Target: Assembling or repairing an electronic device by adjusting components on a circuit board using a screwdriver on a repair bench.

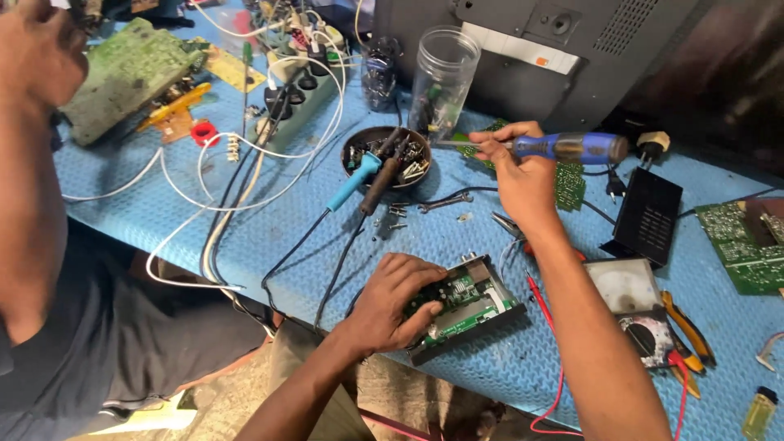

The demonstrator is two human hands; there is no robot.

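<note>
1. The right hand (523,175) is closed around a screwdriver (563,148) with a blue and grey handle, held level above the blue bench mat (245,237); its thin shaft points left toward a clear plastic jar (443,77).
2. The left hand (396,300) is clamped down over a small open electronic box (469,309), fingers curled over the near end of its green circuit board (461,296). The box lies at the mat's near edge, just left of the right forearm.
3. Beyond the box sits a dark round bowl (386,155) of screws and small parts. Two soldering irons rest on it, one with a light blue handle (355,181) and one with a dark handle (380,186), their cords trailing off the near edge.
4. To the right of the box lies a multimeter (641,314) with red leads, and beyond it a black power adapter (647,216).
5. A white power strip (302,90) with plugs and white cables lies far left of the bowl.
6. Another person's arm (33,163) fills the left edge, apart from both working hands.
7. A dark appliance casing (523,49) stands behind the jar.
</note>
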